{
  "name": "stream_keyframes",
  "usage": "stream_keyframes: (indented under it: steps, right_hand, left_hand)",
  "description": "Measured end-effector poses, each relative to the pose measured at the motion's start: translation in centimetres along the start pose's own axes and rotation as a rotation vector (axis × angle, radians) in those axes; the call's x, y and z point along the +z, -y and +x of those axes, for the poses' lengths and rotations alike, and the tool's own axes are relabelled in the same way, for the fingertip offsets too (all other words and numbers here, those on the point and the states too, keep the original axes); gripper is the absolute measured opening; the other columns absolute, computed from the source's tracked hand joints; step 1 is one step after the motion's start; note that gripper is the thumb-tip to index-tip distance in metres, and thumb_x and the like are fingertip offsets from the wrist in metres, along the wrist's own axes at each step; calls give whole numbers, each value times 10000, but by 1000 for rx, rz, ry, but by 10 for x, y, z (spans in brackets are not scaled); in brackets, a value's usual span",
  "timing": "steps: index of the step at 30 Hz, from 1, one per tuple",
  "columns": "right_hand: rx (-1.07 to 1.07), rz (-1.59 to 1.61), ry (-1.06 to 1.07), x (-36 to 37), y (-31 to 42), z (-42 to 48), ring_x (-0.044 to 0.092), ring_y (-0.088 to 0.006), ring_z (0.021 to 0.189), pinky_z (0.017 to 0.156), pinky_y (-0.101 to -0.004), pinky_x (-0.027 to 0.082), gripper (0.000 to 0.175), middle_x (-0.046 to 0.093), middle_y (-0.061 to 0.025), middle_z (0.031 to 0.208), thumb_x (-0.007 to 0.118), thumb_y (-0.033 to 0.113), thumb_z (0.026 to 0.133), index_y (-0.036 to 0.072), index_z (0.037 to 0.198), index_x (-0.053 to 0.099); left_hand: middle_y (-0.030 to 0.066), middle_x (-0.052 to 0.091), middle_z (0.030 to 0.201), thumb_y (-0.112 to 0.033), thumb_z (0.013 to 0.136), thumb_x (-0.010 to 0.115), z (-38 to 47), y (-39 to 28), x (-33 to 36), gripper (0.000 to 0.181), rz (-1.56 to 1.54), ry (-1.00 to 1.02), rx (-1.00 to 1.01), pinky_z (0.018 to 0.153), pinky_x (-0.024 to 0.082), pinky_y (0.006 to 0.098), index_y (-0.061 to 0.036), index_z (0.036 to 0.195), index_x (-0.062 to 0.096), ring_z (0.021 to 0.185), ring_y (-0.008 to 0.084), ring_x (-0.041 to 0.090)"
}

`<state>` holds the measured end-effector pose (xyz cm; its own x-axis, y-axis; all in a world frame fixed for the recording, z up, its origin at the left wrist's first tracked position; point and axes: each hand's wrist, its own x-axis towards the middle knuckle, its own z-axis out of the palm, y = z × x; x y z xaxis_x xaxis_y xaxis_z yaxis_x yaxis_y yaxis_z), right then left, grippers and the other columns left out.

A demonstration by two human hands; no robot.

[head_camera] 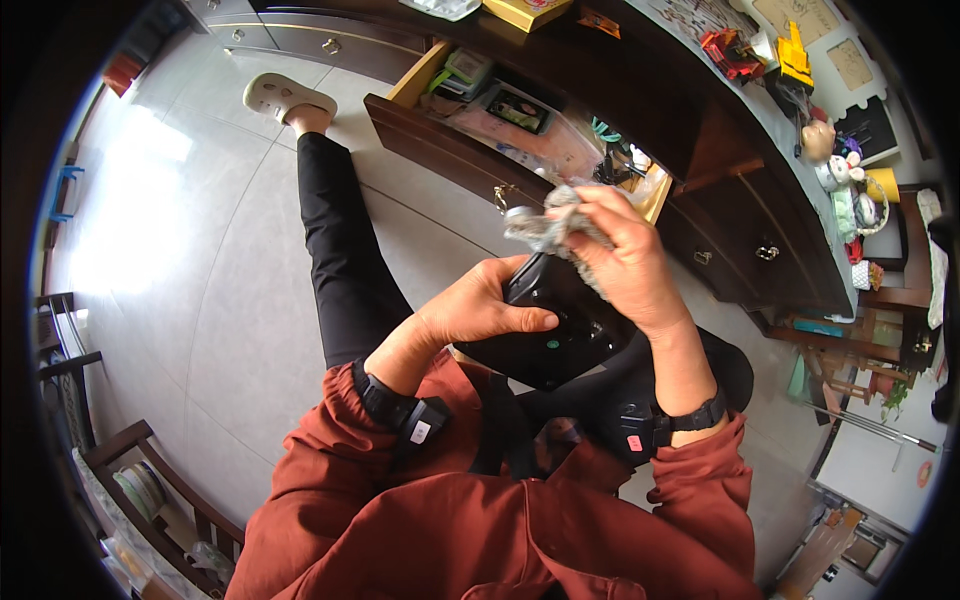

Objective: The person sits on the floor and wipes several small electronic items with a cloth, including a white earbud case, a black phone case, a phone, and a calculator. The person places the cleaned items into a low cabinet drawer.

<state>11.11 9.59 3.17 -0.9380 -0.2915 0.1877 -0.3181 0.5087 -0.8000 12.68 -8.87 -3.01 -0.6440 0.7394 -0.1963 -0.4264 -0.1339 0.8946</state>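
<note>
A glossy black plastic object (540, 352), whose exact kind I cannot tell, rests at my lap with a small green sticker on it. My left hand (487, 300) grips its left side, thumb lying across the top surface. Bunched in my right hand (630, 255) is a grey cloth (555, 225), slightly blurred, at the object's upper corner. Part of the object is hidden behind my right hand and the cloth. Just beyond my hands a dark wooden drawer (450, 154) stands pulled out, holding a dark-screened device (517, 109), cables (619, 161) and plastic bags.
The dark cabinet (630, 82) curves across the front and right. On top lie a yellow box (529, 11), a toy excavator (795, 60) and a small white basket (874, 202). A wooden chair (172, 495) stands at lower left. My left leg (337, 240) stretches over the tiled floor.
</note>
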Motion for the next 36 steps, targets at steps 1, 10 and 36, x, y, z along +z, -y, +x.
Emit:
stream_keyframes:
  steps: [1,10,36]
  right_hand:
    - [53,47,12,-7,-3,-2,575,-142,916,823,-253,455,199,582,-45,1004,607,-16,798,3,994,626]
    - [37,-62,-74,-7,-4,-15,577,-139,892,780,-243,474,238,583,-49,979,638,-59,748,-9,981,634]
    - [532,239,-537,52,-16,-61,513,-133,725,693,-263,435,256,584,-48,832,449,214,954,-13,1025,544]
  left_hand:
    - [25,653,889,-163,732,760,0,0,1,434,13,-4,51,796,468,258,0,1083,563,835,90,578]
    - [40,630,976,-141,736,748,3,-3,-3,482,34,8,-41,853,439,262,23,1135,533,909,107,557]
    - [52,614,945,-266,792,686,-1,11,-21,374,-505,-495,109,761,492,298,-51,1073,567,853,152,590]
